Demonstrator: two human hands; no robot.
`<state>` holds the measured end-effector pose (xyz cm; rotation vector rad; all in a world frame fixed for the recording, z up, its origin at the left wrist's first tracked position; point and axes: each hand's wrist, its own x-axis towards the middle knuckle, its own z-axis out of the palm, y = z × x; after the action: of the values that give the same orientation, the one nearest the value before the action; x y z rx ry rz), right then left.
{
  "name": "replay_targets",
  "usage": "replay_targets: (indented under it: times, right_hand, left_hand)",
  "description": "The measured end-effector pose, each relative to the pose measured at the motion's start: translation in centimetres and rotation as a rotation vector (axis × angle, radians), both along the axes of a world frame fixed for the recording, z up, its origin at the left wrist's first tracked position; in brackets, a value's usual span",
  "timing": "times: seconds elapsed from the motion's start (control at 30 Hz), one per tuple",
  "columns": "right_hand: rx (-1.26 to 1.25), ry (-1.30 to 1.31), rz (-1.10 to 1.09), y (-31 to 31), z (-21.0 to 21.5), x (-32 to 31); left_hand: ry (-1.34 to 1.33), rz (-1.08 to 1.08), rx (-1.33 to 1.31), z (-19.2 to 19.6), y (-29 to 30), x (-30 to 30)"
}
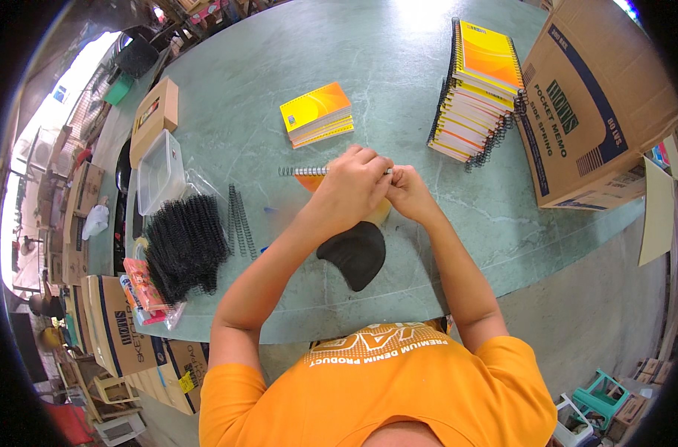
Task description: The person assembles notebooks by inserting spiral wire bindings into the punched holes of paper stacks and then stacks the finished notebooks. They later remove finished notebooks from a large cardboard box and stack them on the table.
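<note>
A small notebook (308,181) with an orange and yellow cover lies before me, mostly hidden under my hands. A dark spiral coil (287,172) runs along its far edge and sticks out past its left end. My left hand (352,184) is closed over the notebook and its coiled edge. At the right end of that edge my right hand (410,192) is pinched, touching the left fingers; what it grips is hidden. Close below the hands lies a flat black curved piece (356,255). Beyond them sits a short stack of yellow-orange notebooks (318,115) without coils.
A tall stack of coiled notebooks (477,97) stands far right, beside a large cardboard box (600,112). At left are a heap of black spiral coils (186,246), a few loose coils (241,223), a clear plastic container (160,171) and a smaller cardboard box (155,119).
</note>
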<state>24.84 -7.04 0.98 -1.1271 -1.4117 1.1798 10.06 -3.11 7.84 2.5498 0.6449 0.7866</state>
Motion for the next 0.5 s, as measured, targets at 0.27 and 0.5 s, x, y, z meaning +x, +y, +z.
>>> replay_targets:
  times: [0.27, 0.5]
  right_hand:
    - [0.020, 0.136, 0.013, 0.2, -1.9, -0.6]
    - [0.070, -0.013, -0.048, 0.4, -2.2, -0.2]
  left_hand:
    - [-0.050, 0.053, -0.110, 0.7, -0.2, 0.5]
    - [0.019, 0.021, -0.003, -0.2, 0.1, -0.5]
